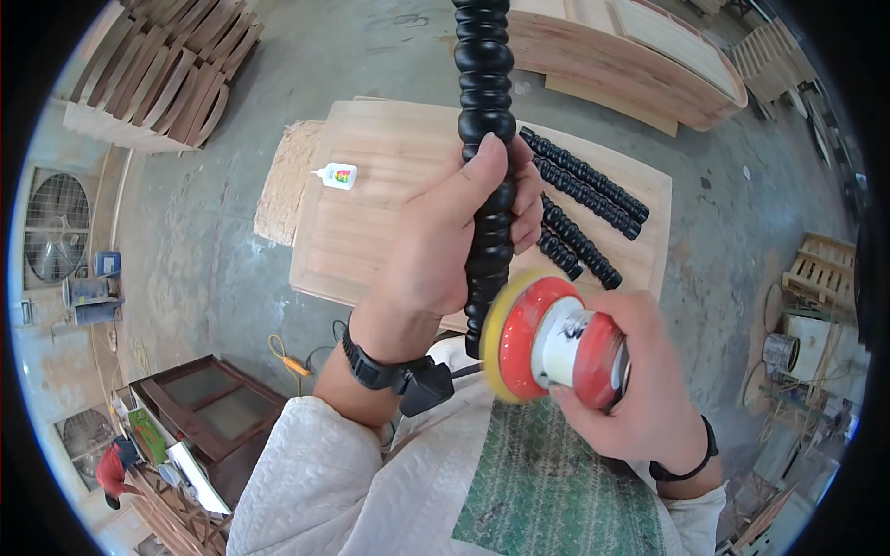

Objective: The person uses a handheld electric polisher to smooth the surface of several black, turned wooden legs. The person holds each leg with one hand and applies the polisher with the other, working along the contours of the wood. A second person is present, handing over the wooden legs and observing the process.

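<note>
A black turned wooden spindle with rounded beads along its length stands nearly upright before me. My left hand is closed round its middle, thumb on the near face and fingertips wrapped over the right side. In my right hand is a red and white orbital sander with a yellow pad. The pad's edge is at the spindle's lower end, on its right side; whether they touch I cannot tell. Several more black spindles lie on a pale wooden panel. A small white glue bottle lies on the panel's left part.
Stacked curved wooden frames stand at the far left, a large wooden cabinet piece at the far right. A dark framed cabinet is at lower left, near a yellow-orange cable connector. A person in red bends at lower left.
</note>
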`<action>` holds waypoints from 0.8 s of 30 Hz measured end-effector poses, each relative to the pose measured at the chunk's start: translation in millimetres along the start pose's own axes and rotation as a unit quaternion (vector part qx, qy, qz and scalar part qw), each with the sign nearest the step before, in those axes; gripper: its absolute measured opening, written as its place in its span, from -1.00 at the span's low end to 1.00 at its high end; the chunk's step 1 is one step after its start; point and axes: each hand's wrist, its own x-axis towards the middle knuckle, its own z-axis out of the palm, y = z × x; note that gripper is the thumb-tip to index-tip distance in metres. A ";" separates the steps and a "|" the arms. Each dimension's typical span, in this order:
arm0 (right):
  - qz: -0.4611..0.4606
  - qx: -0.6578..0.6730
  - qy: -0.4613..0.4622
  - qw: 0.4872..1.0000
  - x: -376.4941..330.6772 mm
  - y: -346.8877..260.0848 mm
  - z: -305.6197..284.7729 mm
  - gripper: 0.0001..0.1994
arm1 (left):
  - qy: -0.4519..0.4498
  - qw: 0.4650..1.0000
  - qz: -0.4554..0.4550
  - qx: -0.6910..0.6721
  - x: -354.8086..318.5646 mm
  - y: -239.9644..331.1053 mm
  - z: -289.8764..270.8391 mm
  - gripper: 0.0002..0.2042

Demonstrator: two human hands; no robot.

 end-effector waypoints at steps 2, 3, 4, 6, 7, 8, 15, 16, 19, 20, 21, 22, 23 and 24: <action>-0.003 0.011 0.008 1.000 0.3 2.5 -0.7 -0.25 | 0.000 1.000 0.005 -0.014 0.8 -1.8 0.5 -0.69; -0.010 0.007 0.008 1.000 0.6 0.9 -1.5 -0.25 | -0.002 1.000 0.007 -0.021 1.5 -2.3 1.4 -0.68; -0.018 0.003 0.008 1.000 1.2 -1.6 -2.5 -0.25 | -0.005 0.999 0.009 -0.032 1.8 -3.4 -0.3 -0.67; -0.012 0.004 0.017 1.000 1.5 0.2 -2.7 -0.26 | -0.013 0.998 0.014 -0.052 2.4 -6.5 -5.9 -0.66; 0.000 0.008 0.027 1.000 1.1 5.5 -1.6 -0.27 | -0.018 0.998 0.010 -0.056 1.9 -6.7 -5.0 -0.65; 0.013 0.012 0.036 0.999 0.8 8.6 -1.0 -0.28 | -0.022 0.998 0.007 -0.060 0.6 -6.7 -3.4 -0.64; 0.119 0.022 0.069 0.990 0.9 32.3 -1.2 -0.26 | -0.090 0.980 0.010 -0.175 -3.1 -5.9 -10.6 -0.57; 0.140 0.010 0.090 0.986 -3.6 45.5 0.1 -0.26 | -0.104 0.975 0.004 -0.195 -3.4 -4.7 -11.1 -0.56; 0.203 -0.040 0.126 0.970 -24.8 92.9 13.0 -0.27 | -0.137 0.959 -0.004 -0.248 -2.7 -5.0 -18.1 -0.53; 0.229 -0.070 0.125 0.963 -35.9 108.1 18.3 -0.27 | -0.133 0.958 -0.003 -0.254 -2.2 -4.8 -20.7 -0.54; 0.255 -0.100 0.127 0.953 -47.2 121.9 24.4 -0.28 | -0.123 0.956 -0.002 -0.267 -3.0 -6.7 -22.2 -0.54; 0.286 -0.112 0.113 0.945 -57.0 133.6 30.5 -0.28 | -0.114 0.954 -0.001 -0.278 -3.2 -7.7 -24.0 -0.54; 0.318 -0.124 0.101 0.935 -66.8 144.0 36.0 -0.27 | -0.120 0.953 0.002 -0.278 -3.0 -8.0 -26.8 -0.54; 0.350 -0.136 0.089 0.923 -75.6 154.5 41.9 -0.27 | -0.119 0.954 0.005 -0.277 -2.8 -8.3 -29.0 -0.54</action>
